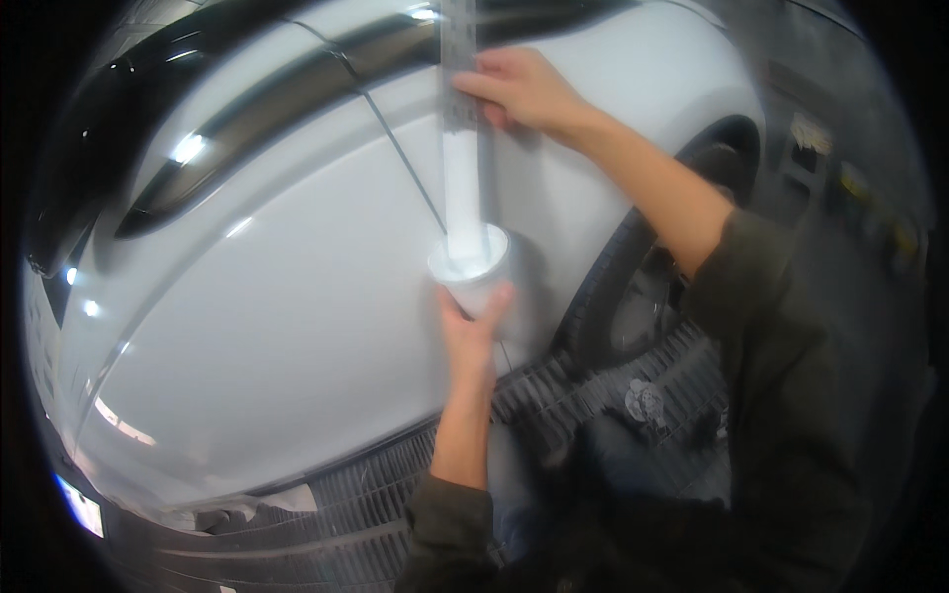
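- White paint coats the lower part of a flat metal ruler that we hold upright, its tip dipped into a small white cup.
- Our left hand grips the cup from below, fingers wrapped up its side, so the cup stays level and just in front of the car.
- Our right hand pinches the ruler near its far, upper end, thumb and fingers closed on its clean grey part, well apart from the wet paint.
- Holding the ruler vertical over the cup lets the paint run back down into it rather than onto the panel, as we judge it.
- Behind both hands stands a glossy white car body; a thin door seam runs diagonally towards the cup.
- To the right sit a dark wheel arch and a tyre.
- Near us, a dark grated floor runs along under the car.
- Our sleeves are dark olive, pushed back from both forearms.
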A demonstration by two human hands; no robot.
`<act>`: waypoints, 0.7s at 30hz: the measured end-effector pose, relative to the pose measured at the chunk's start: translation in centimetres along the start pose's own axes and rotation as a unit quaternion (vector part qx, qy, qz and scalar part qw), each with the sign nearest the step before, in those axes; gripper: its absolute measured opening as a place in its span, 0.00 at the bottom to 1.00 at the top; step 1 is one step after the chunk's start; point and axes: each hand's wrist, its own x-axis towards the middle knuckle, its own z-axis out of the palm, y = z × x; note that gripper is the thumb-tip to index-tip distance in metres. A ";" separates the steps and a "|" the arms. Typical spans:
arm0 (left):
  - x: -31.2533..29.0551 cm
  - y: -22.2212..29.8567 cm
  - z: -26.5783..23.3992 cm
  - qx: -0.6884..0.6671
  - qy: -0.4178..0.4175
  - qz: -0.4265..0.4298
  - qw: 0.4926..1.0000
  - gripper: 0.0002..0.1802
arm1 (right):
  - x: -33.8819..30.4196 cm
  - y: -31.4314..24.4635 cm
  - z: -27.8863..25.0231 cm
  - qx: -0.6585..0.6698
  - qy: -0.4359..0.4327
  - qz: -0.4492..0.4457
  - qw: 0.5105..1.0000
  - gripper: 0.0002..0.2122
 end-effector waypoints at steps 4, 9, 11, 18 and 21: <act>-0.5 0.1 0.0 -0.004 -0.002 0.008 1.000 0.39 | -0.1 -0.2 0.1 -0.036 0.011 -0.023 0.999 0.14; -0.6 -0.6 0.2 -0.001 0.001 0.014 1.000 0.39 | 0.8 1.8 -0.2 0.084 -0.024 -0.014 0.996 0.11; -0.7 -0.2 -0.1 -0.007 -0.003 0.014 1.000 0.39 | 0.8 1.6 0.0 0.082 -0.027 -0.023 0.996 0.11; -0.7 -0.2 0.5 -0.022 -0.005 0.019 1.000 0.34 | 0.9 2.6 0.0 0.116 -0.036 -0.037 0.992 0.10; -0.2 0.3 0.6 -0.010 -0.003 0.012 1.000 0.33 | 0.6 2.0 0.3 0.087 -0.048 -0.027 0.995 0.10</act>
